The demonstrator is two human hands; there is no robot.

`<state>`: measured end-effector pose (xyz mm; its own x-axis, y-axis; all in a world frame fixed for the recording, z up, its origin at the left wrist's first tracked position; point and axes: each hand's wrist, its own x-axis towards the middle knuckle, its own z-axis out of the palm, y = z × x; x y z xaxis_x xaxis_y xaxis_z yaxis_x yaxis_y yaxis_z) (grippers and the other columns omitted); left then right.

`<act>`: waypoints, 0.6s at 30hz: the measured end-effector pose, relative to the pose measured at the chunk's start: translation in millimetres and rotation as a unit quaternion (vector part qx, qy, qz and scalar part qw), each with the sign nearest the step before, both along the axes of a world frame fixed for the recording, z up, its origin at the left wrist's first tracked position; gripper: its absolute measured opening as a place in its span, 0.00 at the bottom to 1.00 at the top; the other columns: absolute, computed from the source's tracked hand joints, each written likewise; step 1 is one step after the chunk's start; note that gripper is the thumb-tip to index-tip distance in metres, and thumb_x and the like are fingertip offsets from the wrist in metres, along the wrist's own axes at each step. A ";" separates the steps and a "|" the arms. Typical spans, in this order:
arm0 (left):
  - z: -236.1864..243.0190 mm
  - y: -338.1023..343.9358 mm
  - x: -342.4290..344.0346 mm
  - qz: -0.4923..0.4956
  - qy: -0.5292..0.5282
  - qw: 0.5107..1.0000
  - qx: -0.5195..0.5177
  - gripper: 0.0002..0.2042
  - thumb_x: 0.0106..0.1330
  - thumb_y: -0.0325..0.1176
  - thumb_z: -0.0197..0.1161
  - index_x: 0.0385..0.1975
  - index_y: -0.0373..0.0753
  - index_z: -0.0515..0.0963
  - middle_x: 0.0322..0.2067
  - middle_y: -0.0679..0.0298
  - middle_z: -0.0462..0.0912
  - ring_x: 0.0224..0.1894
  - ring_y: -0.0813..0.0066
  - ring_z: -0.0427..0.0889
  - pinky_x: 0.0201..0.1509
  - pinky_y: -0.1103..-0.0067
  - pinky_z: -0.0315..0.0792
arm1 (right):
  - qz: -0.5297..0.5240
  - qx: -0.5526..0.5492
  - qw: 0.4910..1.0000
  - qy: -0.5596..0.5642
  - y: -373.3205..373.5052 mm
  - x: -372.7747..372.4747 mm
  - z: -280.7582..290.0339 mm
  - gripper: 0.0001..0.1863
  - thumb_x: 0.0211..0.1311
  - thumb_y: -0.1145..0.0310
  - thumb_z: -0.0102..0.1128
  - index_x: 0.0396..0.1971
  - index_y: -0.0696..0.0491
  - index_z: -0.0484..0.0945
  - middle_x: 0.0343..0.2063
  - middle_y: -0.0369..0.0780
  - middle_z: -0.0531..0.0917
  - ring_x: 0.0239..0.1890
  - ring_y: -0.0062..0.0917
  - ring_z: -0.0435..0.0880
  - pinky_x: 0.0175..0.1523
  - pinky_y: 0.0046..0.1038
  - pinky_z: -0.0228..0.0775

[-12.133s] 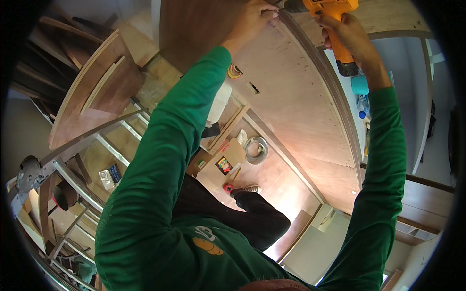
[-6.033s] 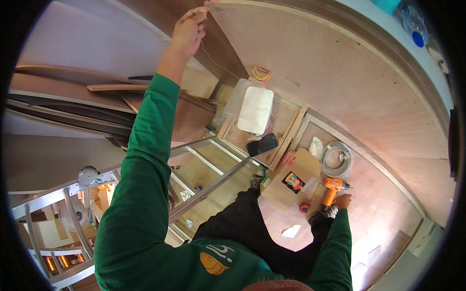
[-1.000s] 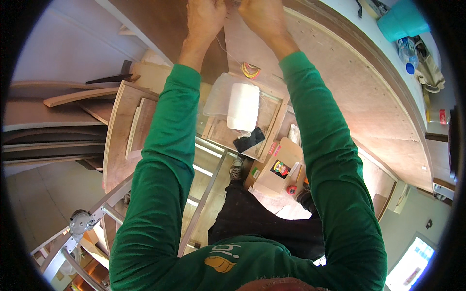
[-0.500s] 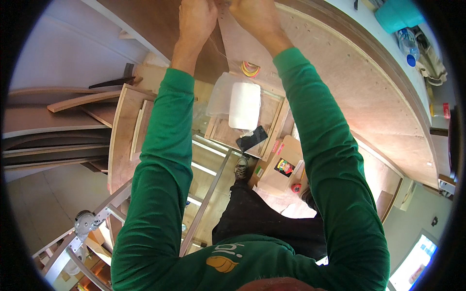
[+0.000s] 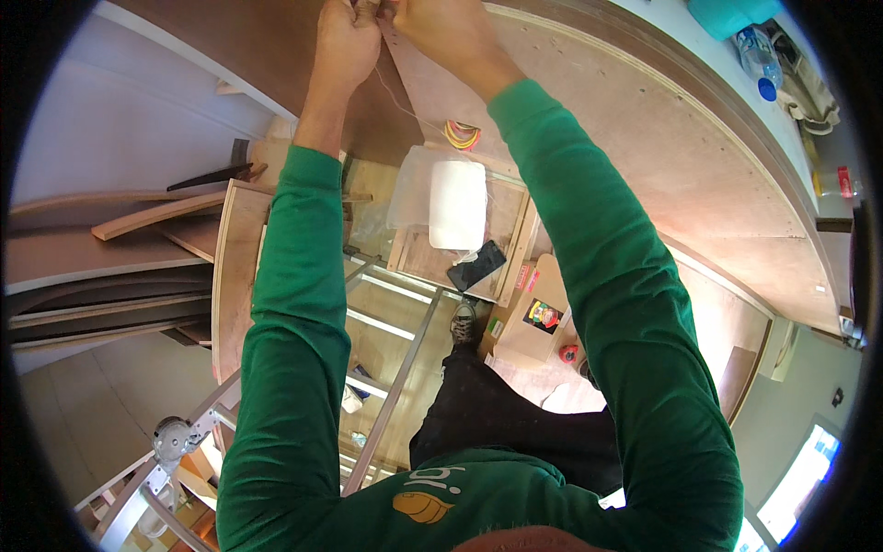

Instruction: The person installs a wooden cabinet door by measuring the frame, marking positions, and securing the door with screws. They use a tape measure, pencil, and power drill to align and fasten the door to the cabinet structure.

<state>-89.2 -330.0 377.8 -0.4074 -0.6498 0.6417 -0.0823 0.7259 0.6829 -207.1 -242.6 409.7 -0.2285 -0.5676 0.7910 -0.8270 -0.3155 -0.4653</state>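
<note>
At the top edge, my left hand [image 5: 345,46] is closed, with a thin pale cord [image 5: 396,98] running down from beside its fingers. My right hand [image 5: 441,37] is close to its right, fingers closed; what it holds is too small and hidden to make out. Both are at the junction of a dark brown board [image 5: 230,41] and a plywood panel [image 5: 644,138] with a curved edge. A yellow-and-red loop bundle [image 5: 463,136] lies below them, above a white pad [image 5: 457,204] and a black phone [image 5: 474,267].
An aluminium ladder [image 5: 395,396] stands below left, near leaning curved boards [image 5: 110,262]. A cardboard piece [image 5: 524,336] and red round tool [image 5: 568,353] lie near my feet. A teal container [image 5: 728,15] and water bottle [image 5: 760,64] sit on the upper-right shelf.
The orange drill, held in my right hand earlier and later low by my foot, is out of sight. My right hand has risen beside my left; recently both have shifted slightly leftward in the picture.
</note>
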 end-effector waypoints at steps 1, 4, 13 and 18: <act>-0.9 -6.6 5.2 -0.012 0.006 1.000 -0.009 0.07 0.80 0.31 0.54 0.41 0.35 0.73 0.34 0.61 0.80 0.37 0.69 0.77 0.45 0.74 0.74 | 0.011 -0.018 1.000 0.008 -1.9 2.1 4.1 0.03 0.62 0.75 0.56 0.34 0.59 0.75 0.37 0.56 0.80 0.41 0.58 0.81 0.45 0.52 0.74; 6.3 -12.3 7.0 -0.103 0.048 0.974 0.197 0.09 0.80 0.37 0.56 0.41 0.38 0.77 0.33 0.66 0.81 0.34 0.74 0.79 0.42 0.77 0.76 | 0.001 0.035 0.999 -0.005 3.6 4.2 7.5 0.03 0.62 0.76 0.55 0.34 0.59 0.75 0.38 0.57 0.80 0.42 0.57 0.81 0.47 0.52 0.75; 30.2 -16.3 9.2 -0.142 0.040 0.913 0.380 0.07 0.78 0.35 0.58 0.40 0.40 0.80 0.32 0.69 0.83 0.34 0.77 0.81 0.40 0.78 0.77 | -0.028 0.051 0.998 0.012 -5.8 8.4 -0.2 0.06 0.61 0.76 0.56 0.37 0.60 0.75 0.42 0.56 0.80 0.48 0.56 0.81 0.50 0.50 0.75; 27.3 -32.8 9.0 -0.174 0.029 0.895 0.410 0.06 0.78 0.33 0.58 0.39 0.41 0.80 0.34 0.69 0.84 0.35 0.77 0.81 0.41 0.78 0.77 | -0.031 0.035 0.999 0.021 -8.0 11.5 -1.9 0.07 0.59 0.76 0.58 0.37 0.59 0.75 0.41 0.56 0.80 0.47 0.56 0.81 0.50 0.50 0.75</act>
